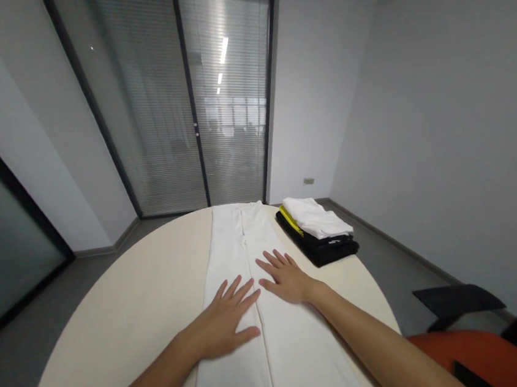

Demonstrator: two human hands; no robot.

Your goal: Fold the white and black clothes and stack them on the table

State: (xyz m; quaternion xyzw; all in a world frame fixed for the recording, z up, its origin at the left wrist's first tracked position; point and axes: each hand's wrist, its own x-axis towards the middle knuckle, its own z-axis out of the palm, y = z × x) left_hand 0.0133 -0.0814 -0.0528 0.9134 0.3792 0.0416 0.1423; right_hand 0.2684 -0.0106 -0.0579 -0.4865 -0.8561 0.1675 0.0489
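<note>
A long white garment that looks like a pair of trousers (298, 349) lies flat along the table, from the far edge toward me. A line runs down its middle between two long panels. My left hand (226, 321) rests palm down on the left panel, fingers spread and reaching the middle line. On the right panel, a little farther away, my right hand (288, 278) lies flat with its fingers apart. Neither hand grips the cloth. The garment's near end runs out of view at the bottom.
Folded clothes (319, 218), white on top with yellow and black below, are stacked at the round table's (128, 318) far right. An orange-seated chair (478, 349) stands at the right. Beyond the table are a glass door (233, 128) with blinds and grey walls.
</note>
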